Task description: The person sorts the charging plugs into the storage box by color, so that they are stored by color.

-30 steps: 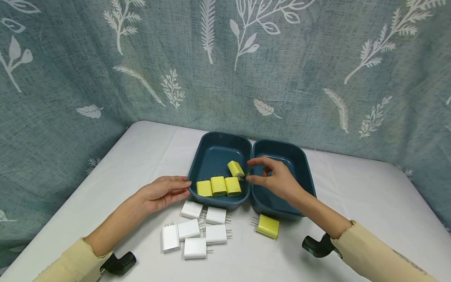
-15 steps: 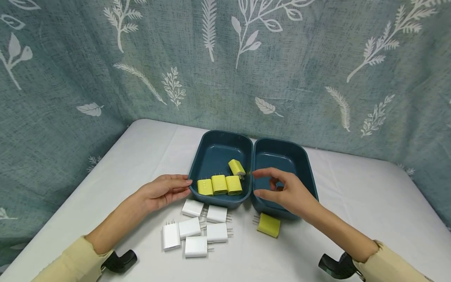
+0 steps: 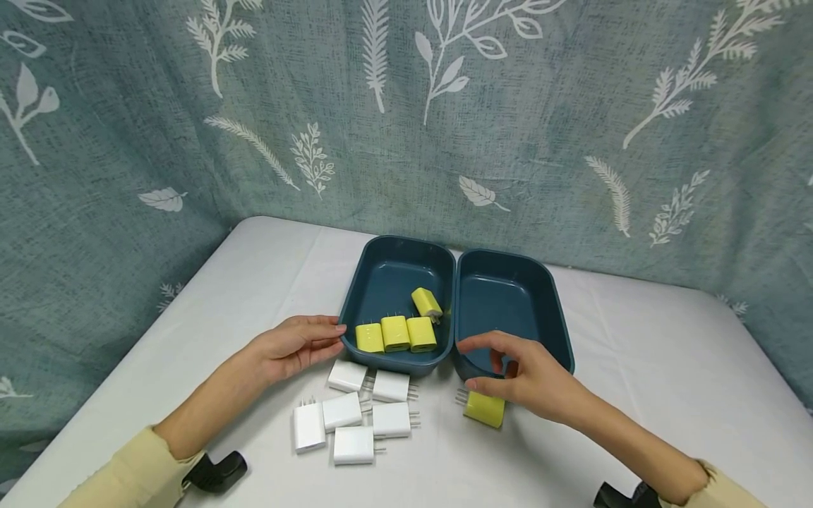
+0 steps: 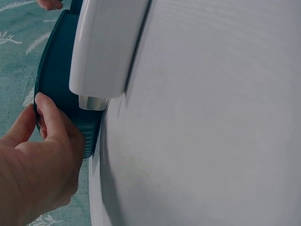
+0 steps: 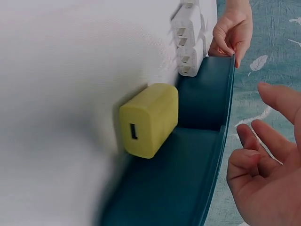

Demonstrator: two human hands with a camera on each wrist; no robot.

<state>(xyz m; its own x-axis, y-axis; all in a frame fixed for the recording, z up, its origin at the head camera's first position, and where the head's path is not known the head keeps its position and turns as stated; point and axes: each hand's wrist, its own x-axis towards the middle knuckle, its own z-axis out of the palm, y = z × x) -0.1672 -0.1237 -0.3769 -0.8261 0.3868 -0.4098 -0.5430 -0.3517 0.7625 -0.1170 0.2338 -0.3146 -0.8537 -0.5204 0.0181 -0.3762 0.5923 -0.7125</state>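
My left hand (image 3: 301, 347) pinches the rim of the left dark blue bin (image 3: 356, 296) at its left side; the left wrist view shows thumb and fingers at that rim. Several yellow charger plugs (image 3: 395, 333) lie in this bin, one of them (image 3: 425, 302) tilted apart from the row. My right hand (image 3: 530, 374) hovers over the front edge of the right dark blue bin (image 3: 502, 264), thumb and forefinger apart, holding nothing. Just below its thumb, a yellow charger plug (image 3: 484, 409) lies on the table in front of that bin, partly covered by the hand.
Several white charger plugs (image 3: 353, 446) lie loose in front of the left bin, prongs showing. Both bins stand side by side on a white-covered table (image 3: 635, 339). A green leaf-patterned curtain (image 3: 406, 162) hangs behind and at the left.
My right hand has drawn back from the left bin, across the right bin, toward the yellow charger plug on the table. The left hand stays in place.
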